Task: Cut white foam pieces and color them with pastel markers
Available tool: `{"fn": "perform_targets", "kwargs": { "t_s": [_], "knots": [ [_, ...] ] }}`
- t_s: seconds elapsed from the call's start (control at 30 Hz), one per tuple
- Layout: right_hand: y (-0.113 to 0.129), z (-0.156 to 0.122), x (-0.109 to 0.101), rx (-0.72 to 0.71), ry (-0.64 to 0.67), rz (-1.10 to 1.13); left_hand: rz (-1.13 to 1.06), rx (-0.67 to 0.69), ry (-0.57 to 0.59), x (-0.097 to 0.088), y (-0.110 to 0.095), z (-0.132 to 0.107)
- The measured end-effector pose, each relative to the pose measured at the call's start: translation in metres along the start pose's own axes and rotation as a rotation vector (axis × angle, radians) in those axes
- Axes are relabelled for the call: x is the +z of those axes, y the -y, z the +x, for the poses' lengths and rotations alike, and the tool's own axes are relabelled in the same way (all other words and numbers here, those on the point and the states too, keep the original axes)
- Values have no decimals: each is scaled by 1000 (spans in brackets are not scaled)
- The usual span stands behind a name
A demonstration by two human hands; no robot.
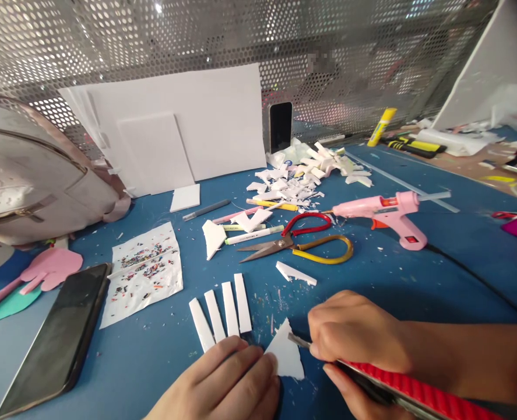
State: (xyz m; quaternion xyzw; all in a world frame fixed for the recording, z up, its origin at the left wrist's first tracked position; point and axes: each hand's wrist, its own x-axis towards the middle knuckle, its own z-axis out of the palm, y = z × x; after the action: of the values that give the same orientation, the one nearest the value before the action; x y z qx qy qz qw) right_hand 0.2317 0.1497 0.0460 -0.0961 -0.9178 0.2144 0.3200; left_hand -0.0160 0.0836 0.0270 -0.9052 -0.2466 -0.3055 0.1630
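My right hand point(358, 344) is closed around a red-and-black utility knife point(398, 382). Its blade points left, its tip by the right side of a jagged white foam board piece point(288, 353). Fingers together and bent, my left hand point(227, 382) presses on that piece's left side, hiding part of it. Just beyond my left fingers, several narrow white foam strips point(229, 309) lie side by side, the lower ends of some covered by the hand. A small white foam scrap point(296, 273) lies farther up the blue table point(153, 361).
Scissors point(293, 242) and a pink glue gun point(380, 210) with a black cord lie beyond my hands. Pens and a heap of foam scraps point(310, 172) are behind them. At left are a phone point(55, 338), a crumb-strewn paper sheet point(147, 274) and a backpack point(35, 169).
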Motion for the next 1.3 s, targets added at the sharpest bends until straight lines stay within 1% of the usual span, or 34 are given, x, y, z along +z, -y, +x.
{"fn": "perform_targets", "kwargs": {
  "t_s": [0.2, 0.3, 0.47, 0.6, 0.77, 0.97, 1.13, 1.3],
  "knots": [
    [4, -1, -3, -26, 98, -26, 14, 38, 67, -2, 3, -5],
    [1, -3, -2, -55, 104, -29, 28, 45, 55, -1, 4, -6],
    [-1, -5, 0, -43, 139, -31, 41, 61, 47, -1, 4, -4],
    [0, -4, 0, -23, 125, -16, 50, 74, 46, -3, 4, -3],
    [1, -2, -2, -36, 122, -4, 37, 63, 51, -2, 4, -4],
    [-1, 1, -1, -55, 70, 14, 25, 71, 55, -2, 4, -5],
    [0, 1, -1, -45, 109, -11, 34, 81, 58, -3, 5, -4],
    [2, 1, -2, -59, 92, -17, 24, 77, 65, -2, 5, -4]
  ]
}}
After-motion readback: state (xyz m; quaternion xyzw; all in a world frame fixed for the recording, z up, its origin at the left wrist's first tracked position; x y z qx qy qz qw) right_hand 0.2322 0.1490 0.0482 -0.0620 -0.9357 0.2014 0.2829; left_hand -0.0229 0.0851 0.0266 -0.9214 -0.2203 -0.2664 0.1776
